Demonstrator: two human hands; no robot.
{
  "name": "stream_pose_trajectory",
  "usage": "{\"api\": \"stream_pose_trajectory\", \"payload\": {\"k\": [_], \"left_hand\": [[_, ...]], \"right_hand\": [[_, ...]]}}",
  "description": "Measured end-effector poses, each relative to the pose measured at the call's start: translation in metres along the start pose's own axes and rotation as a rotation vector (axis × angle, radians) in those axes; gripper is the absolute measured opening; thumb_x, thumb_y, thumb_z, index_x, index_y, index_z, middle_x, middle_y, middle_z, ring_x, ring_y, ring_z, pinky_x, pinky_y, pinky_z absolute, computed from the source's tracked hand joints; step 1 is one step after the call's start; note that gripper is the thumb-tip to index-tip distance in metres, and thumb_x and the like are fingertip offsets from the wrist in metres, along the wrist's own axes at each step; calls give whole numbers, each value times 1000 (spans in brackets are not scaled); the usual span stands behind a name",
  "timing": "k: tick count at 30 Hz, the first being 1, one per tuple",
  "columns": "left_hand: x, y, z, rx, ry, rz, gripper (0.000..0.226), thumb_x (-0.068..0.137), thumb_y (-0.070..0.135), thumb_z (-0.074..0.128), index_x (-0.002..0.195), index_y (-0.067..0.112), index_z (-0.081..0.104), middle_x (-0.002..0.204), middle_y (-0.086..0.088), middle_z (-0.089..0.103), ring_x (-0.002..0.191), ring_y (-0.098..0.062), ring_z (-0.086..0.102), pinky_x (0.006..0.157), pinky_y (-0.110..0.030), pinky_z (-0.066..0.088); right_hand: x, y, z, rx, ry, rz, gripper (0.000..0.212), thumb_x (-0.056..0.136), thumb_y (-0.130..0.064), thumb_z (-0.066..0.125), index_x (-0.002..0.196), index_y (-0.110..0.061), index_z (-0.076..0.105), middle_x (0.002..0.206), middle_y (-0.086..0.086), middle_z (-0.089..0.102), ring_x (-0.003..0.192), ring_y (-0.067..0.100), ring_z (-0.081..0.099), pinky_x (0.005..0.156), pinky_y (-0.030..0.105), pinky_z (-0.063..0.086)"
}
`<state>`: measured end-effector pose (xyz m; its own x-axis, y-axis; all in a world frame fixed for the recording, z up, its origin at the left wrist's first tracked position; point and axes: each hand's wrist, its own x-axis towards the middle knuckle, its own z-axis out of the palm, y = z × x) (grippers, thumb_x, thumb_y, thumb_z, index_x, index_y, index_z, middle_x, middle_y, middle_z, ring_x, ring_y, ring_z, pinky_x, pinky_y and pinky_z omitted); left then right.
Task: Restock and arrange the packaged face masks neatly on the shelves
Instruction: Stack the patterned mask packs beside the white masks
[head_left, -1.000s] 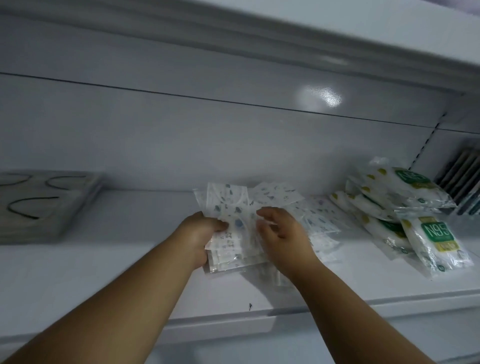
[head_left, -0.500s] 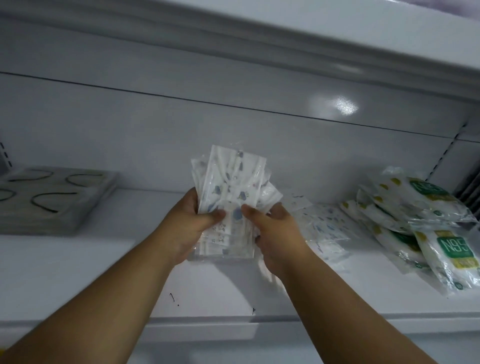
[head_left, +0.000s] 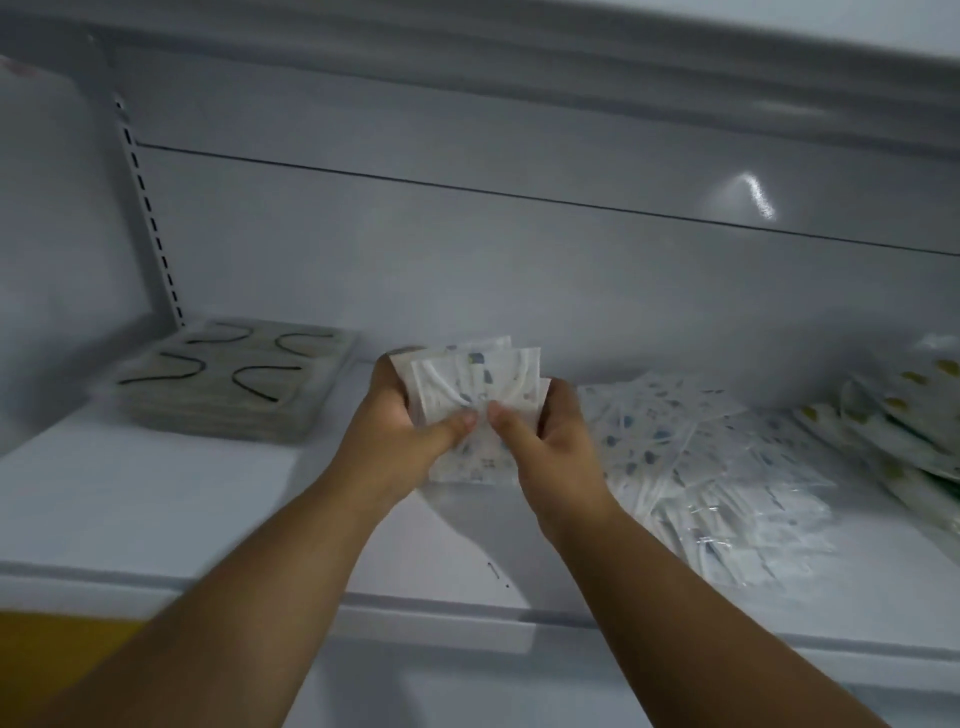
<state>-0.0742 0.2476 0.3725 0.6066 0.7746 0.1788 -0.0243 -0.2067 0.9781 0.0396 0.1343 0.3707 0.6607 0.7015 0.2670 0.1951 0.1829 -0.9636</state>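
A bundle of printed face mask packs (head_left: 472, 395), white with small blue-grey shapes, stands upright above the white shelf (head_left: 156, 499). My left hand (head_left: 400, 431) grips its left edge and my right hand (head_left: 545, 441) grips its right edge, thumbs pressed on the front. More packs of the same print (head_left: 711, 467) lie in a loose heap on the shelf just to the right. At the far right edge lie packs with green and yellow print (head_left: 914, 415), partly cut off.
A flat stack of grey packs with black ear loops (head_left: 234, 382) lies at the shelf's back left. A slotted upright rail (head_left: 150, 218) runs down the back panel at left. The upper shelf's edge (head_left: 519, 67) overhangs. Something yellow (head_left: 57, 660) shows at the lower left.
I lifted the bundle off the heap, stood it upright in both hands, and carried it leftward. The view has swung left, so the green-print packs slid to the right edge.
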Motion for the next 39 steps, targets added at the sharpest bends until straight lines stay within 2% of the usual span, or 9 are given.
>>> {"api": "stream_pose_trajectory", "payload": {"k": [7,12,17,22,25,27,31,34,39], "left_hand": [[2,5,-2,34,-1,101,45,85,23,78,117,38,51,111,13,66,99,-7,67,80,-31,59],[-2,-3,-7,-30,-105,20,43,80,25,80,113,40,56,109,9,70,99,-14,69,84,-46,61],[-5,-7,-9,29,-46,46,38,89,17,72,120,33,57,111,9,69,101,-15,68,85,-45,60],[-3,3,-5,-658,68,-90,33,92,-8,60,110,19,66,100,3,77,95,-19,75,77,-40,62],[1,-1,-7,-818,22,-159,44,81,-6,67,120,13,65,112,-5,75,104,-24,72,86,-40,59],[8,-7,-20,-875,41,-148,53,70,-3,72,121,8,62,115,-12,72,104,-27,72,87,-40,58],[12,-18,-54,-465,94,-55,52,70,-7,77,105,27,62,96,-9,64,88,-21,65,87,-39,51],[4,-27,-62,-65,-14,-8,56,83,-6,74,102,45,61,102,-10,65,95,-27,65,96,-43,53],[-11,-37,-63,68,-104,-18,52,92,3,67,104,53,56,112,15,65,106,-11,64,100,-41,53]], "right_hand": [[-1,-2,11,17,20,21,29,90,-26,71,118,-23,63,110,1,74,102,18,71,92,47,57],[-11,4,25,56,92,70,29,91,-18,70,117,-20,58,108,5,71,96,21,72,81,46,61],[-17,9,24,-12,116,70,27,90,-10,67,114,-20,58,104,3,71,93,19,72,79,38,62],[-27,18,13,20,131,191,9,90,-17,72,93,-16,64,96,4,75,86,19,71,73,30,58],[-20,10,10,458,129,265,12,92,1,64,85,-6,58,102,18,71,94,32,69,85,45,58],[-12,3,1,439,153,188,17,88,3,66,83,-10,56,95,23,62,90,35,61,94,55,51],[-7,-5,-18,246,177,85,29,92,4,63,73,-17,56,64,1,56,60,14,56,63,29,50],[-13,3,-20,77,121,112,19,92,2,64,83,-16,62,69,-3,62,68,14,57,70,31,47],[-26,17,-11,-54,63,175,31,84,-12,68,108,-30,65,103,3,75,97,25,71,83,41,57]]}}
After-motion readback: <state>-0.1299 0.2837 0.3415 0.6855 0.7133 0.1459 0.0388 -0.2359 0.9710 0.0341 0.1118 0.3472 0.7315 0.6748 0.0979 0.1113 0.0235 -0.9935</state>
